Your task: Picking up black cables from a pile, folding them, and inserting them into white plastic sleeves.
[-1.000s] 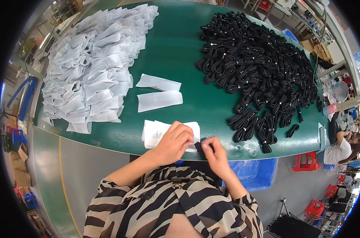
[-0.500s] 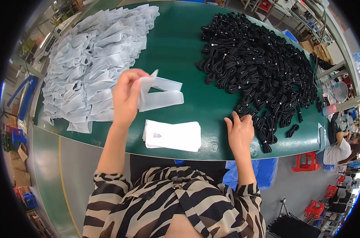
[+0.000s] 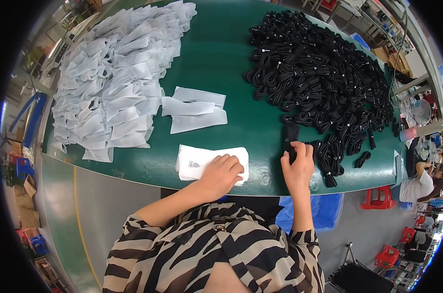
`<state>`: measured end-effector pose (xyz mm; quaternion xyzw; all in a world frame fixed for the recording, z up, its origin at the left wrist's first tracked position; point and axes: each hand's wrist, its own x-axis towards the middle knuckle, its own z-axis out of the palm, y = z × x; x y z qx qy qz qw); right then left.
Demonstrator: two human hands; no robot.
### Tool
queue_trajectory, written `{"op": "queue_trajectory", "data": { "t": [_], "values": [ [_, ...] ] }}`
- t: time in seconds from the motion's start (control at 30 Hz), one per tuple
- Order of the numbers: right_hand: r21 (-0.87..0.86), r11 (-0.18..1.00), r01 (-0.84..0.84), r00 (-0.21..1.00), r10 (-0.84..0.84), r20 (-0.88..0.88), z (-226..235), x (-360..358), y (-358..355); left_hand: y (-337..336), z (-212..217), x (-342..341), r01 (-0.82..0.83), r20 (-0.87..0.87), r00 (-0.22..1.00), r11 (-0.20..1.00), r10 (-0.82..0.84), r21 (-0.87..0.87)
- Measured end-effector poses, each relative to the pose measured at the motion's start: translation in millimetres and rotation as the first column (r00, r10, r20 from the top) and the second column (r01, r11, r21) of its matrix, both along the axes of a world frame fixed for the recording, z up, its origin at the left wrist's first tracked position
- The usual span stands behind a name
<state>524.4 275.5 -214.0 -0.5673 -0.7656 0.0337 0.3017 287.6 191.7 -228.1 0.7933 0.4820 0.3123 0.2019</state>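
- The green bench point(image 3: 231, 63) carries everything; places below are told from the small stack of white pouches point(image 3: 202, 161) at its near edge.
- The left hand point(image 3: 221, 173) lies flat on the right half of that stack, fingers point(image 3: 231, 163) spread and released, pressing down rather than gripping.
- The stack holds several flat pouches; how many cannot be told, since only the top one shows its face, which carries a small dark printed mark.
- Right of the stack, well apart from it, the right hand point(image 3: 297, 163) rests on the bench with its fingers point(image 3: 299, 149) clenched around one black coiled cable point(image 3: 291, 139), which sticks out beyond the hand toward the far side.
- Beyond and to the right of the stack spreads a big heap of black coiled cables point(image 3: 324, 78), far too many to count; its near fringe lies just beside the right hand.
- One lone cable bundle point(image 3: 362, 159) sits apart at the heap's right edge.
- Straight beyond the stack lie three loose white pouches point(image 3: 194, 110), overlapping one another.
- Beyond and left of the stack rises a large pile of white pouches point(image 3: 114, 73), uncountable.
- Far right of the stack, past the bench end, another person point(image 3: 424, 180) sits beside red stools point(image 3: 378, 200).
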Motion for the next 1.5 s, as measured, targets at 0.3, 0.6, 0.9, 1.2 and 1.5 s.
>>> {"op": "queue_trajectory", "data": {
  "t": [0.3,0.6,0.9,1.2,1.5],
  "values": [
    [0.038,0.983,-0.178,0.971,0.182,-0.155,10,-6,-22,2,1,-4,-0.079,0.198,0.976,0.994,0.091,-0.069],
    [-0.067,0.905,-0.42,0.897,0.403,-0.185,31,6,-73,-1,1,-10,-0.132,0.394,0.873,0.918,0.286,-0.374],
    [-0.316,0.781,-0.538,0.773,0.308,-0.555,-2,0,-67,-1,14,-7,0.055,0.275,0.958,0.995,-0.076,0.084],
    [-0.227,0.792,-0.566,0.658,0.269,-0.703,-11,-55,-67,-1,45,-20,-0.054,0.255,0.967,0.992,0.025,0.11],
    [0.201,0.978,-0.05,0.997,0.039,0.06,5,-19,0,33,79,-109,-0.325,0.829,0.493,0.94,0.264,-0.106]
  ]
}}
